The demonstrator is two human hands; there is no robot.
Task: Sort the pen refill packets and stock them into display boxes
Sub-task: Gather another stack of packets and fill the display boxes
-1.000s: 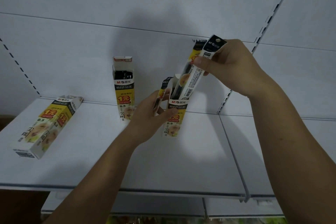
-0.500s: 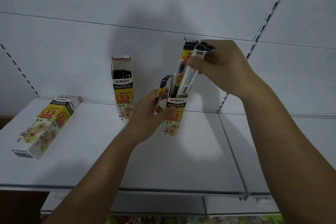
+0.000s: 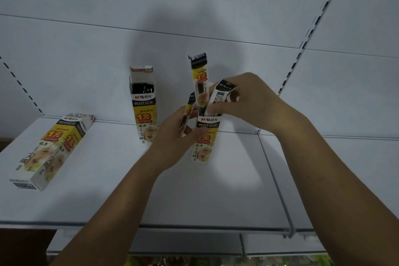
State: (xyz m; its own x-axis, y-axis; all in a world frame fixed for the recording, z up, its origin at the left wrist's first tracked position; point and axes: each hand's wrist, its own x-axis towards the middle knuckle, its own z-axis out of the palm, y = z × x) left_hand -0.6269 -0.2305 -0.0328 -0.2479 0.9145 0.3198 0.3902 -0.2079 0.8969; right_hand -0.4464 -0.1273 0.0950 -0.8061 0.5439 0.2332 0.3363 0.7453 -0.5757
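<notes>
Refill packet (image 3: 220, 97) in display box (image 3: 205, 136) (upright)

The left hand (image 3: 172, 138) hides the display box's (image 3: 206, 147) left edge and perhaps half its gripped refill packet (image 3: 187, 112); the right hand's (image 3: 254, 103) white-backed packet (image 3: 220, 97) ends unseen inside.

Single view from head-worn wide-angle camera, at person's own eye line. Faces forward and down onto white shelf (image 3: 216, 201), with back panel (image 3: 86, 60) filling upper half of frame. Close range, within arm's reach: both forearms enter from bottom edge, left hand (image 3: 172, 138) and right hand (image 3: 252, 101) meeting near centre. Shelf front edge crosses lower frame, lower shelf (image 3: 183, 244) glimpsed beneath. Slotted upright (image 3: 319, 21) slants toward top right corner.
</notes>
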